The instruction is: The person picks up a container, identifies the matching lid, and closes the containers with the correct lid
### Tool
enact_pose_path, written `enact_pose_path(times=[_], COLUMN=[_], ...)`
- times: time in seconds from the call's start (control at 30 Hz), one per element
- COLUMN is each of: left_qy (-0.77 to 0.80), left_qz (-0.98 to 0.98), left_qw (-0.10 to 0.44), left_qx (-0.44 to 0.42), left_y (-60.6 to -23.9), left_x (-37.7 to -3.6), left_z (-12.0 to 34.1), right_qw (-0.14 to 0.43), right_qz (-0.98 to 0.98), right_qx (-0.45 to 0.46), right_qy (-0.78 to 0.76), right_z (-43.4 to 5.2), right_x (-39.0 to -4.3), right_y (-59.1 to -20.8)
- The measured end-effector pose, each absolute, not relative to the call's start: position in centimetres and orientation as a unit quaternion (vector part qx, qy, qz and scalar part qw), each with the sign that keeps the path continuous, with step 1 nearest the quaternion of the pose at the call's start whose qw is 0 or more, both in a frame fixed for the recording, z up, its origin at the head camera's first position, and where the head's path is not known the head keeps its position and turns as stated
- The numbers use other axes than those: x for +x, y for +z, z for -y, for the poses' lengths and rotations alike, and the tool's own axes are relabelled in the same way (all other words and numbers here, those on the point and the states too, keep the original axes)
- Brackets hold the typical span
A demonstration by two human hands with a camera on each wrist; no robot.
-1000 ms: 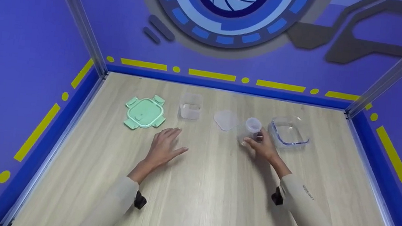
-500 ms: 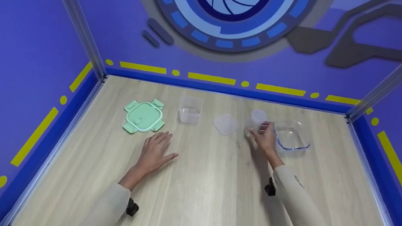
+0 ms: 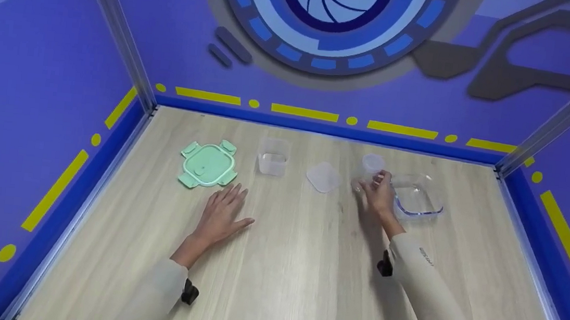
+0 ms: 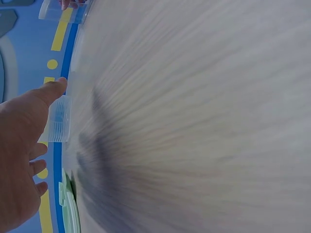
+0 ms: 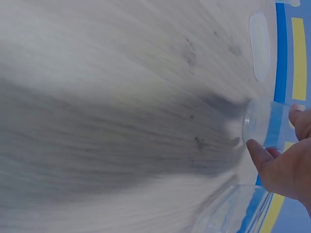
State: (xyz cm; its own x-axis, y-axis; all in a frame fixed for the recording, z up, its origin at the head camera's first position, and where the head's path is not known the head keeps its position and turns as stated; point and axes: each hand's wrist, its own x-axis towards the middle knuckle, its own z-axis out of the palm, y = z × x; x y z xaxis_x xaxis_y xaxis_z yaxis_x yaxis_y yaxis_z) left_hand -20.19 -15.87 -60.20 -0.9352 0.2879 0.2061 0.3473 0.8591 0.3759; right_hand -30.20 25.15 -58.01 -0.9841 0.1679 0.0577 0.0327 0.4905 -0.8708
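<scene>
Pinched upright between curled fingers of the right hand, the clear cup is held just left of the glass dish, while the left hand is laid flat, fingers spread, well apart.

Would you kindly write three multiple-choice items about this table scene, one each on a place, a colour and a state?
1. Where does the square translucent lid lie?
A. on the green lid
B. between the small square tub and the round cup
C. inside the glass dish

2. What colour is the clip lid?
A. red
B. black
C. mint green

3. What is the right hand doing?
A. holding the round cup
B. lying flat on the table
C. holding the glass dish

Answers: 1 B, it sits apart on the wood between them. 2 C, its frame is pale green. 3 A, its fingers curl round the cup, while the left hand lies flat.
</scene>
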Motion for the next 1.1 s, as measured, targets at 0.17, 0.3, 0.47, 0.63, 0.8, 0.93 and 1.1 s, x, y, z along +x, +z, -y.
enact_pose_path(times=[0.17, 0.3, 0.47, 0.63, 0.8, 0.93, 1.1], left_qy=[-0.199, -0.192, -0.174, -0.157, -0.141, -0.143, -0.149], left_qz=[0.96, 0.962, 0.965, 0.968, 0.973, 0.974, 0.972], left_qw=[0.083, 0.077, 0.078, 0.077, 0.069, 0.067, 0.07], left_qx=[-0.178, -0.179, -0.18, -0.182, -0.171, -0.163, -0.17], left_y=[-60.2, -60.3, -60.2, -60.5, -60.6, -60.7, -60.8], left_x=[-20.6, -20.8, -21.0, -21.0, -20.3, -19.9, -20.4], left_z=[15.3, 15.0, 14.8, 15.3, 16.3, 16.7, 15.5], right_qw=[0.051, 0.026, -0.007, -0.035, -0.047, -0.034, 0.03], right_qz=[0.859, 0.861, 0.867, 0.869, 0.863, 0.86, 0.859], right_qx=[-0.047, -0.035, -0.008, 0.005, 0.021, 0.001, -0.107], right_qy=[0.506, 0.507, 0.498, 0.493, 0.503, 0.509, 0.499], right_z=[-26.0, -26.8, -27.9, -29.3, -30.8, -32.9, -36.5], right_x=[-29.4, -27.8, -25.1, -22.2, -20.7, -20.6, -20.8], right_y=[-57.8, -57.7, -57.3, -56.9, -56.7, -56.7, -56.6])
